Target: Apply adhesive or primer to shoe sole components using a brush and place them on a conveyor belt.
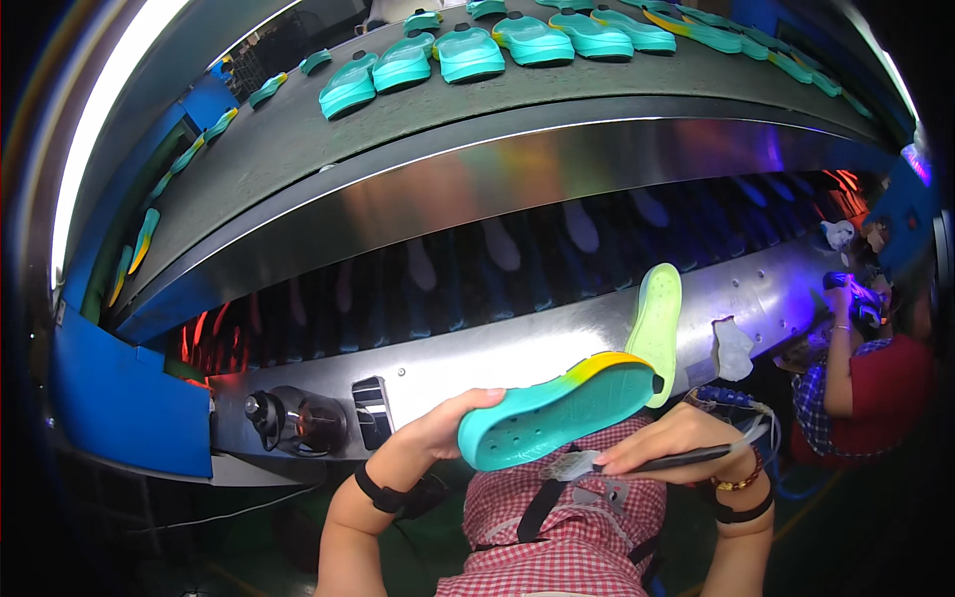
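My left hand (461, 418) grips the heel end of a teal shoe sole (557, 408) with a yellow edge at the toe. The sole is tilted in front of my chest, its holed inner face toward me. Just below its toe end, my right hand (686, 438) is closed around a black pen-shaped tool (681, 459); a clear tube runs near its back end. The tool's tip points left and looks apart from the sole. A light green sole (657, 323) lies on the metal ledge (517, 343) behind the toe.
A dark conveyor (298, 139) carries several teal soles (470, 55) above the ledge. Below it, more soles sit in a dark opening with red glow. A bottle (298, 420), a phone (372, 410) and a crumpled white cloth (733, 348) rest along the ledge. A co-worker (875, 388) is at the right.
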The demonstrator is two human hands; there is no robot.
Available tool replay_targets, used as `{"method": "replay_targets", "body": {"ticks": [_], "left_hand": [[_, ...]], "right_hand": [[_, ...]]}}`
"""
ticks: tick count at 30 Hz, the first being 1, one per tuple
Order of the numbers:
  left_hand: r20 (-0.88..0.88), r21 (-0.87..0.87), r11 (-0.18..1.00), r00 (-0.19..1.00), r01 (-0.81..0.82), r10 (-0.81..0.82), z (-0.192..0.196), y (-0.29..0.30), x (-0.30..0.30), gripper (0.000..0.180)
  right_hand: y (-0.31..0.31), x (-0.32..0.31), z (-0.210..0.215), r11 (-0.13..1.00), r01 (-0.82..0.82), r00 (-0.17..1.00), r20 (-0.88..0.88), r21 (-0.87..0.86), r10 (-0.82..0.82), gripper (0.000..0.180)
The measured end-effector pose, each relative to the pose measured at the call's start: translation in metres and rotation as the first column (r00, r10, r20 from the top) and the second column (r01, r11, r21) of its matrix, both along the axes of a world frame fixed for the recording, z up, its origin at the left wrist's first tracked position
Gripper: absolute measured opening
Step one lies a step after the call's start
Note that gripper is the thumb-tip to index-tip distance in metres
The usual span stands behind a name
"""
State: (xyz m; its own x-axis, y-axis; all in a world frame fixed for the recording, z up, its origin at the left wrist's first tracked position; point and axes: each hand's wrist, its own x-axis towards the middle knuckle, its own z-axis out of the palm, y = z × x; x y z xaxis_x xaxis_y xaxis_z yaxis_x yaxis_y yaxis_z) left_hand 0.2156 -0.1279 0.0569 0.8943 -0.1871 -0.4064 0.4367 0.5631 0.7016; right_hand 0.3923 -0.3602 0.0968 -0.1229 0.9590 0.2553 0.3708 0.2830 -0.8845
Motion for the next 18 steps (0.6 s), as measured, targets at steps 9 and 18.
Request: {"method": "replay_targets", "body": {"ticks": [9,18], "left_hand": [[0.119,0.171,0.938,0.951,-0.302,0.285,0.002,0.006,-0.01,0.062],[0.053,-0.374,0.804,0.855,-0.462,0.516,-0.061,-0.058,0.04,0.1]], "right_hand": [[-0.016,-0.012,-0.018,0.978,0.205,0.979,-0.019,0.042,-0.204,0.024],[0.019,-0.029,-0.052,0.802,0.549,0.727,-0.34,-0.234,-0.597,0.02]]}}
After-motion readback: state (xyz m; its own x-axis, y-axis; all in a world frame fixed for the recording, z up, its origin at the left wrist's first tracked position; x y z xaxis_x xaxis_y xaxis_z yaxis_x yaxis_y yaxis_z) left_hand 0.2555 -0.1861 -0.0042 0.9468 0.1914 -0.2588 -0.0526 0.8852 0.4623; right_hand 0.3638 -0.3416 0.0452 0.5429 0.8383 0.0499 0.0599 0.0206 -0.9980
